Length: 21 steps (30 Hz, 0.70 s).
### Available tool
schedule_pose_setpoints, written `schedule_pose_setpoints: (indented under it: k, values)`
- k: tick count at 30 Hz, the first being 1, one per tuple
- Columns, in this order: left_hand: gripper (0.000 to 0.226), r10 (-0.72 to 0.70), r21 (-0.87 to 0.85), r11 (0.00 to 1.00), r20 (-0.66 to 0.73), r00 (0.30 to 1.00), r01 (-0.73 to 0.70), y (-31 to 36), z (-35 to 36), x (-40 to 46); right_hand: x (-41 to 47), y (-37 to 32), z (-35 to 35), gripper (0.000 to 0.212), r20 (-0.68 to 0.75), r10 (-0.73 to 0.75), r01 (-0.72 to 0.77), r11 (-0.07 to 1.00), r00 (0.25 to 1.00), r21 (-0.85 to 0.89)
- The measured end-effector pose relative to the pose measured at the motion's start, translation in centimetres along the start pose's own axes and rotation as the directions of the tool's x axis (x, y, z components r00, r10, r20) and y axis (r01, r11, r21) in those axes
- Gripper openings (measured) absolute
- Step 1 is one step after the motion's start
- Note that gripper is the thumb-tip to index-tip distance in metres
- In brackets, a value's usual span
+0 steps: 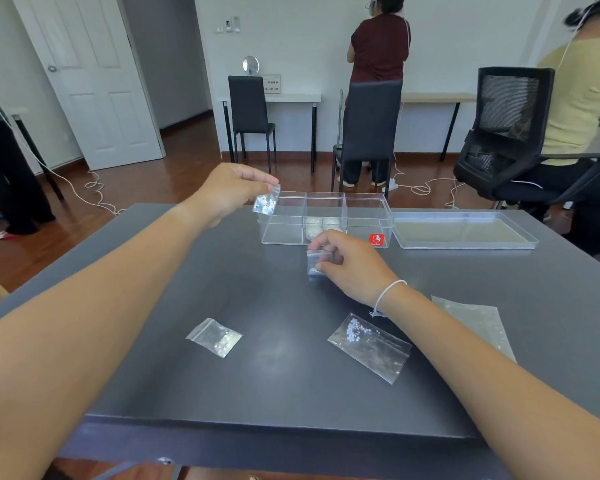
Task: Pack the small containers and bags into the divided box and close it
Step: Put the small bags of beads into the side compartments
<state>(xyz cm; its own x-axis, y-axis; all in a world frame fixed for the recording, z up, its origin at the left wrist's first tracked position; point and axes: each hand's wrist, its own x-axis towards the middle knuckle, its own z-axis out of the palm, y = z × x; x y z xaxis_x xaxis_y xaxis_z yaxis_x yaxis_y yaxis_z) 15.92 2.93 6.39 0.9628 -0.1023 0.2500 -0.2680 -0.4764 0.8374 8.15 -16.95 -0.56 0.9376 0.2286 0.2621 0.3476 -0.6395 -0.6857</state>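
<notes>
Pinching a small clear zip bag of silvery flakes point(266, 202) by its top edge, my left hand point(229, 192) holds it just above the left end of the clear plastic divided box point(368, 216), which stands near the far edge of the dark grey tabletop point(274, 393). My right hand point(350, 263), thumb and fingers curled, grips a second small clear bag point(316, 263) close in front of the box's near wall.

The box runs with its long axis left to right, three compartments side by side. The left compartment lies directly under the left hand's bag, so I judge a short drop is what remains there; the right hand is nearer the middle compartment, where round white containers point(321, 225) already sit.

Its clear flat lid point(465, 230) lies just beside the box, to its right. Three more clear bags wait toward the near edge: one with flakes point(215, 337), one with white beads point(369, 346), one partly behind my right forearm point(478, 320).

The count of containers is unclear behind the right hand, and the right-hand bag's contents are blurred.
</notes>
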Motion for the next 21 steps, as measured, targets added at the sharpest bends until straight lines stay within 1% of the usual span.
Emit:
schedule_pose_setpoints:
  k: [4,6,8,12,16,21]
  values:
    - [0.017,-0.021,0.076,0.997,0.021,1.000,0.020,-0.2,0.4,1.3,0.2,0.2,0.1,0.017,-0.010,-0.014,0.014,1.000,1.000,-0.009]
    - [0.025,-0.032,0.087,0.996,0.056,0.998,0.027,-0.5,0.7,1.7,0.2,0.3,0.1,0.017,-0.013,-0.020,0.019,1.000,1.000,-0.010]
    - [0.031,-0.047,0.091,0.995,0.061,0.997,0.042,-0.8,1.0,1.9,0.2,0.3,0.1,0.017,-0.016,-0.024,0.024,1.000,1.000,-0.008]
    - [0.024,-0.070,0.118,0.991,0.022,0.997,0.067,-1.3,1.5,2.3,0.2,0.4,-0.1,0.018,-0.026,-0.027,0.027,1.000,0.999,-0.003]
    - [0.012,-0.084,0.148,0.986,0.042,0.996,0.076,-1.9,1.7,2.5,0.2,0.3,-0.1,0.017,-0.018,-0.030,0.030,0.999,0.999,-0.012]
    - [0.017,-0.060,0.240,0.970,0.062,0.996,0.043,-2.2,2.0,2.8,0.2,0.2,-0.2,0.016,-0.011,-0.025,0.024,1.000,1.000,-0.012]
